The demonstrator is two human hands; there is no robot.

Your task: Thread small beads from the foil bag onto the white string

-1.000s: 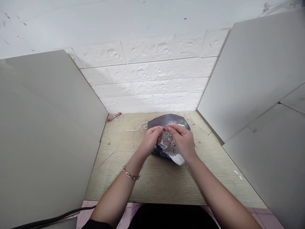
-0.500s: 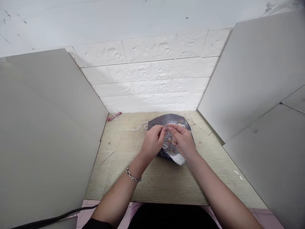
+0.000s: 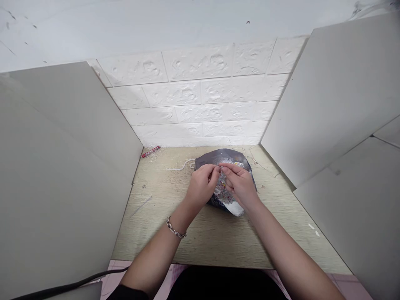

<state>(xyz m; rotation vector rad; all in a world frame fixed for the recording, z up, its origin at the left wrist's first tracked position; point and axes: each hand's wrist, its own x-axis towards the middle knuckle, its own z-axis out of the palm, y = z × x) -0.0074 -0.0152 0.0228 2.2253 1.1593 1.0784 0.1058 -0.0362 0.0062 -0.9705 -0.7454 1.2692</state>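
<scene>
A dark bag (image 3: 218, 156) lies open at the back middle of a pale wooden desk (image 3: 212, 237), with several small coloured beads (image 3: 222, 191) showing inside it. My left hand (image 3: 201, 185) and my right hand (image 3: 239, 183) hover over the bag, fingertips pinched together and meeting just above the beads. What the fingertips pinch is too small to make out. A chain bracelet (image 3: 176, 230) circles my left wrist.
White panels wall the desk on the left (image 3: 62, 166) and right (image 3: 328, 104), with a white brick wall behind. A string of white beads (image 3: 179, 166) and a small red item (image 3: 150, 151) lie at the back left. A thin stick (image 3: 140, 206) lies left. A black cable (image 3: 62, 287) runs bottom left.
My hands have drawn closer together over the bag, so less of the beads shows between them. The view has shifted slightly.
</scene>
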